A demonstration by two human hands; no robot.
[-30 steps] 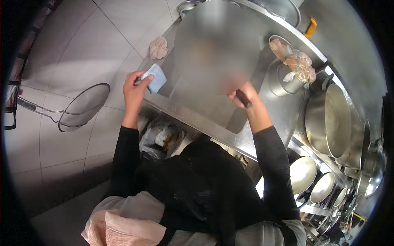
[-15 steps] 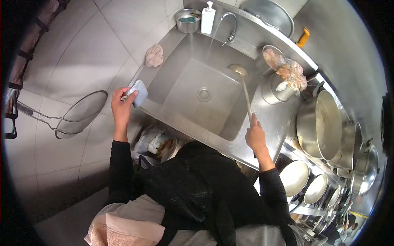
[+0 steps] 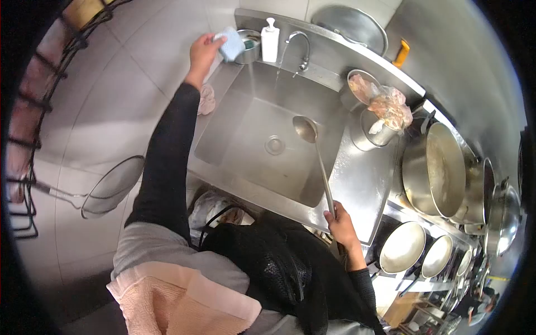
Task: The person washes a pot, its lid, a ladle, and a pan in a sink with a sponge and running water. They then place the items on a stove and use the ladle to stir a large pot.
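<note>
My left hand (image 3: 203, 54) is closed on a light blue sponge (image 3: 230, 44), pinching its left edge. The sponge is above the sink's back left corner, partly covering a small metal pot (image 3: 249, 51) with a dark green scouring pad (image 3: 248, 43) in it. Low at the right, my right hand (image 3: 342, 226) grips the long handle of a metal ladle (image 3: 322, 170). The ladle's bowl hangs over the basin of the steel sink (image 3: 245, 164), a little right of the drain (image 3: 274, 145). Water runs in a thin stream from the tap (image 3: 305, 51).
A white pump bottle (image 3: 270, 43) stands left of the tap. A crumpled pinkish cloth (image 3: 206, 99) lies on the left rim. On the right are metal containers (image 3: 365, 129) with a plastic bag (image 3: 391, 107), a large pot (image 3: 424, 167) and several pans (image 3: 402, 247). A strainer (image 3: 114, 187) hangs at left.
My left hand has carried the sponge up and forward to the small pot. My right hand has come down towards me, and the ladle's bowl has shifted left and towards me.
</note>
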